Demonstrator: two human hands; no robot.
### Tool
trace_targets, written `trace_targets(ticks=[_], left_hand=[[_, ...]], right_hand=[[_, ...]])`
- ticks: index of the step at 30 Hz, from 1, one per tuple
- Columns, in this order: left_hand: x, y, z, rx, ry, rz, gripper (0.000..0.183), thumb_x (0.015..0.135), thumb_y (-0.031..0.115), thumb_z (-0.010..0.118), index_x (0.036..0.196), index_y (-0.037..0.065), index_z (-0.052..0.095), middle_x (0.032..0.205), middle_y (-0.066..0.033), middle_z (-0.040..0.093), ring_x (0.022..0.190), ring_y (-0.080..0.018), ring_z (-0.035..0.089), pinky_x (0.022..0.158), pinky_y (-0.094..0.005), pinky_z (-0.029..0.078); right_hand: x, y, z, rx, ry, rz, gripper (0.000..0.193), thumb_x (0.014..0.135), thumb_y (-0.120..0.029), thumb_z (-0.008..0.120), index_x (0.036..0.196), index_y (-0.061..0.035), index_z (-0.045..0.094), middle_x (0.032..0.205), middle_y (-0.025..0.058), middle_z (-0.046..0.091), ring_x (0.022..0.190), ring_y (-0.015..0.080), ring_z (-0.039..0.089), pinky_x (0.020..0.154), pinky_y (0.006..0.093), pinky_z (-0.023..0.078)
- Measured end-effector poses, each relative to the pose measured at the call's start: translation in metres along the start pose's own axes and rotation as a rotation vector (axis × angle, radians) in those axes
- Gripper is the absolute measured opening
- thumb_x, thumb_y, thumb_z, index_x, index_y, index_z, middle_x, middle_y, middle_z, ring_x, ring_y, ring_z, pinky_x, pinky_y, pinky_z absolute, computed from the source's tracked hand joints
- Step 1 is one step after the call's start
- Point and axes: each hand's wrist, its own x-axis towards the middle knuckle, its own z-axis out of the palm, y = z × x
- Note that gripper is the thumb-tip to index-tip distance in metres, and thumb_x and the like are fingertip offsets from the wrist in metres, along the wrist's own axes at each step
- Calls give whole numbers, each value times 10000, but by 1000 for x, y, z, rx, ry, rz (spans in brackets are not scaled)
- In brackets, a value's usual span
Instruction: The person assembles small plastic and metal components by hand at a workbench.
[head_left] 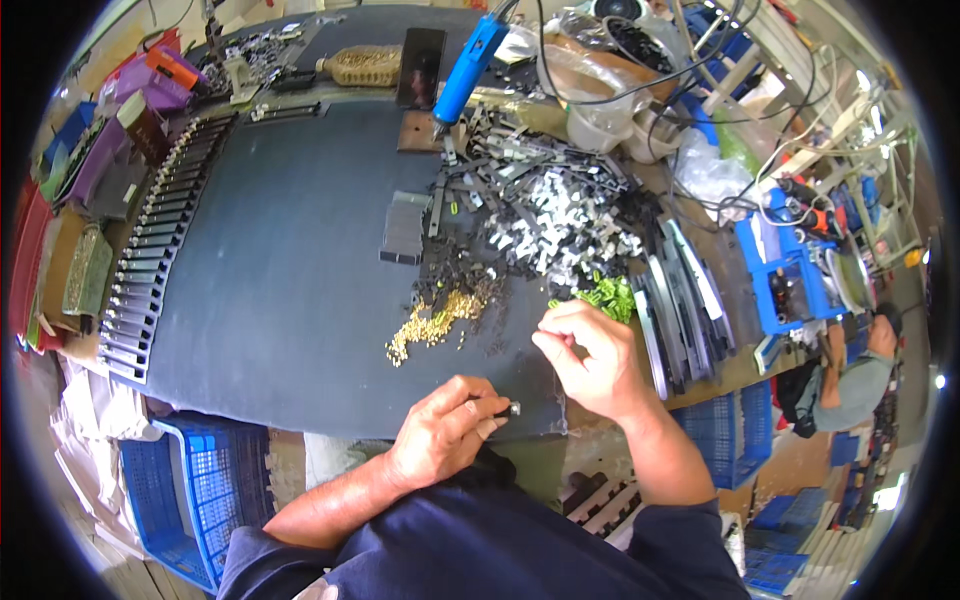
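Observation:
Close to my body, at the front edge of the dark table mat (290, 270), my left hand (445, 430) is closed around a small dark part (514, 409) with a shiny metal end poking out past the fingers. Most of that part is hidden in the grip. My right hand (597, 358) is raised beside a heap of bright green plastic pieces (608, 296), its thumb and forefinger pinched together. Whatever is between those fingertips is too small or hidden to make out. Left of it lie small brass-coloured pieces (435, 322) and a scatter of tiny dark pieces (492, 318).
Behind the hands spreads a pile of white and silver metal parts (565, 225). A blue electric screwdriver (472, 68) hangs over the table. Long dark parts (165, 230) line the left edge; long strips (680, 300) stand at right. Blue crates (205, 490) sit below.

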Motion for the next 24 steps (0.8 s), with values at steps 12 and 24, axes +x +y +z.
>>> trace_targets(ticks=[12,24], left_hand=[[5,-10,-2,-21,-34,36,318,782,-22,839,1056,22,683,1034,-111,708,901,-274,717,761,-383,610],[-1,-10,0,-61,-38,-9,249,856,28,804,1089,12,718,1035,-127,718,946,-313,721,815,-408,612]], right_hand=[[167,130,-13,-787,-136,102,350,913,-234,765,1191,-24,730,1206,193,665,1184,383,603,1046,451,486],[175,121,-31,84,273,364,262,936,-193,815,1115,-3,792,1079,57,787,908,112,720,851,264,554]])
